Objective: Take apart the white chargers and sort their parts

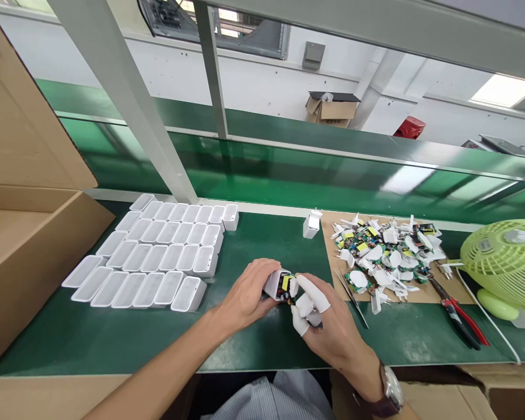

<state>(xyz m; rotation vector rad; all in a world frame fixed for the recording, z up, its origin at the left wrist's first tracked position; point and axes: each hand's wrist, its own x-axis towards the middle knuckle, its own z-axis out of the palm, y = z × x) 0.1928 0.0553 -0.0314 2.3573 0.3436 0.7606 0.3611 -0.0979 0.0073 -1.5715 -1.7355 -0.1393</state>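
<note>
Head view: your L hand (254, 286) has its fingers pinching a white casing (271, 284) at approx. 5–6 o'clock from ctr, over the worktop (245, 350), w/ a circuit board (284, 284) at its mouth. Your R hand (305, 306), fingers part-covered, curls round a white piece (306, 305); can't tell if the tips press the board too. Step looks like board-into-casing; next move prob. calls for steady L grip, board square. Open casings (149, 256) at 9–10 o'clock, board pile (389, 254) at 2–3.
</note>
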